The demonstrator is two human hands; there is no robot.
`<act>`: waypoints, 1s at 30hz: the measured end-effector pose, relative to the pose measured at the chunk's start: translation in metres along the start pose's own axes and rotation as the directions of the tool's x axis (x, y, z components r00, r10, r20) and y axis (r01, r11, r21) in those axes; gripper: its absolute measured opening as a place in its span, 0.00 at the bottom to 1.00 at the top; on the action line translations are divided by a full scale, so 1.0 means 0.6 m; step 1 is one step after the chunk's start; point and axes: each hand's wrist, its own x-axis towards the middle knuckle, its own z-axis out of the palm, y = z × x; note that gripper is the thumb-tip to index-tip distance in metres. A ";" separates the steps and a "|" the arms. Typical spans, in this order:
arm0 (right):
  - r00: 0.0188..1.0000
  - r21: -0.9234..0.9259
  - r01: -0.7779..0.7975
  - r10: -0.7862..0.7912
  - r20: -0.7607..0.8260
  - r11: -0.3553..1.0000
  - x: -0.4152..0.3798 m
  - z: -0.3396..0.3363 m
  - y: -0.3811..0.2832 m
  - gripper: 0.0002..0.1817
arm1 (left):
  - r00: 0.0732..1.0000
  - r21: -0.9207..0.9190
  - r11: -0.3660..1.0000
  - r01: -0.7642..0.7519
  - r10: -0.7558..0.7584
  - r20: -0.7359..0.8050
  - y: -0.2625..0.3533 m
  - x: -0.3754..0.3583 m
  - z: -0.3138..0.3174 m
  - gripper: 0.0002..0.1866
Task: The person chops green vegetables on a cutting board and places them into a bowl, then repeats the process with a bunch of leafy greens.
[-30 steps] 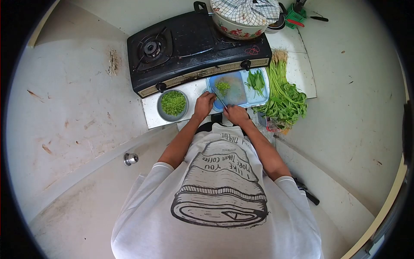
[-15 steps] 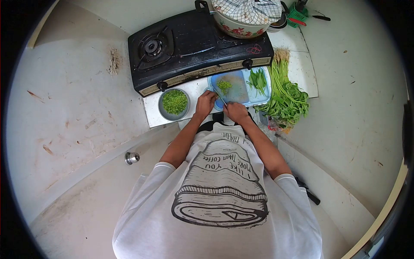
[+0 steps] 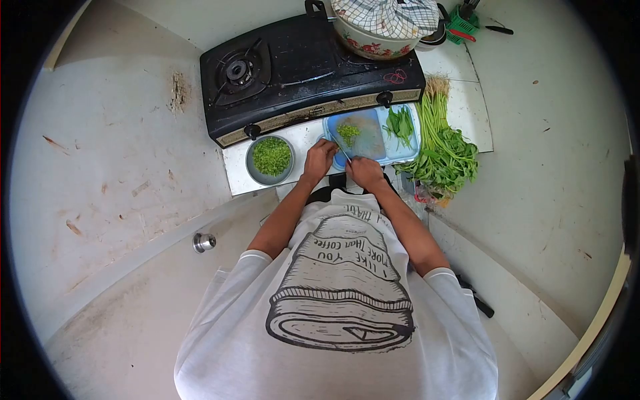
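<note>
My right hand [image 3: 367, 174] is closed round the handle of a knife [image 3: 344, 153], its blade slanting up and left over the blue cutting board [image 3: 371, 148]. At the board's left edge my left hand [image 3: 320, 159] has its fingers pinched together beside the blade; what they hold is hidden. Chopped green pieces [image 3: 349, 134] lie in a small heap just beyond the blade. Some whole leaves [image 3: 399, 125] rest in the board's right-hand section. To the left of my left hand stands a grey bowl [image 3: 251, 171] filled with chopped greens [image 3: 272, 155].
A black gas stove [image 3: 303, 63] runs behind the board, with a flowered pot [image 3: 373, 48] under a checked cloth on its right side. A large bunch of leafy greens [image 3: 443, 157] lies right of the board. A green basket [image 3: 461, 28] with utensils stands at the back right.
The whole view has shifted very slightly. Both hands and the knife keep almost the same place at the board.
</note>
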 end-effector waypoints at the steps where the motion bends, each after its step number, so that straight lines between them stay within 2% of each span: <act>1: 1.000 -0.004 -0.024 0.024 0.013 1.000 -0.008 -0.006 0.001 0.25 | 1.000 0.000 1.000 0.001 -0.001 0.003 0.000 0.000 0.000 0.06; 5: 0.993 -0.009 -0.112 0.112 0.044 0.994 -0.027 -0.027 0.004 0.26 | 1.000 -0.012 1.000 -0.002 0.003 0.012 -0.016 0.002 0.009 0.06; 11: 0.998 0.027 -0.049 0.047 0.050 0.998 -0.020 -0.014 0.005 0.28 | 0.999 0.004 1.000 0.025 -0.025 0.042 -0.003 0.010 0.005 0.06; 14: 0.999 0.048 -0.026 0.023 0.047 0.999 -0.025 -0.015 0.000 0.28 | 0.999 0.005 1.000 -0.011 0.011 0.034 -0.009 0.009 0.005 0.06; 23: 0.997 0.015 -0.036 0.035 0.070 0.999 -0.022 -0.018 0.001 0.28 | 0.997 0.004 0.997 -0.076 0.076 0.009 -0.009 0.000 0.001 0.09; 30: 0.998 0.005 -0.014 0.013 0.069 1.000 -0.005 -0.011 0.002 0.27 | 0.998 0.004 0.998 -0.055 0.055 0.006 -0.012 0.001 0.004 0.07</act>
